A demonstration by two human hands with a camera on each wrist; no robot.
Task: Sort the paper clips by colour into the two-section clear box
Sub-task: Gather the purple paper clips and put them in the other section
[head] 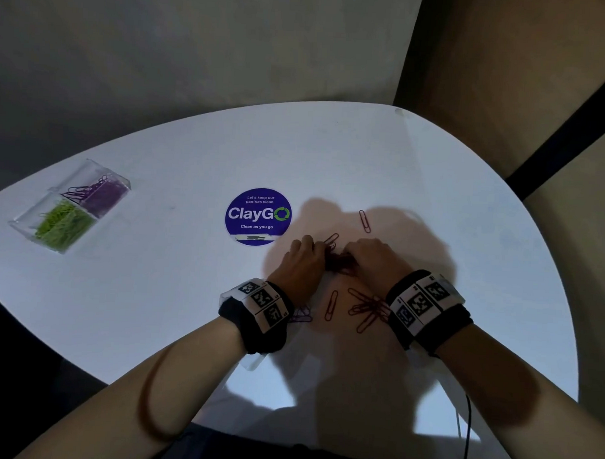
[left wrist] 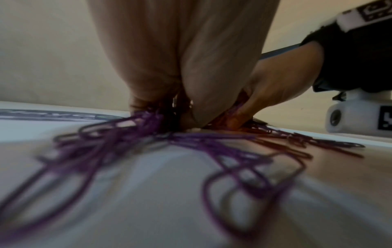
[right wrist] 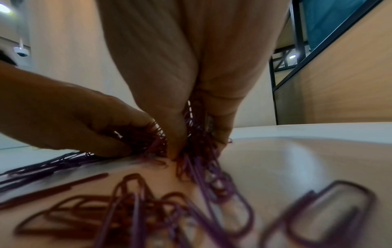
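Note:
My left hand [head: 303, 260] and right hand [head: 372, 259] meet over a small heap of purple paper clips [head: 339, 259] on the white table [head: 155, 293], fingers curled down and pinching bunches of them. In the left wrist view the left fingers [left wrist: 148, 83] grip a tangle of purple clips [left wrist: 144, 120]. In the right wrist view the right fingers [right wrist: 174, 117] pinch a bunch of clips [right wrist: 195, 142]. Loose clips [head: 367, 309] lie near my wrists. The two-section clear box [head: 27, 221] stands far left, purple clips [head: 103, 195] in its far section, green clips [head: 63, 224] in the near one.
A round blue ClayGo sticker [head: 258, 212] lies on the table just left of my hands. Single clips lie apart at the back [head: 365, 221] and between my wrists [head: 331, 305]. The table's curved edge runs close behind and to the right, against a wall.

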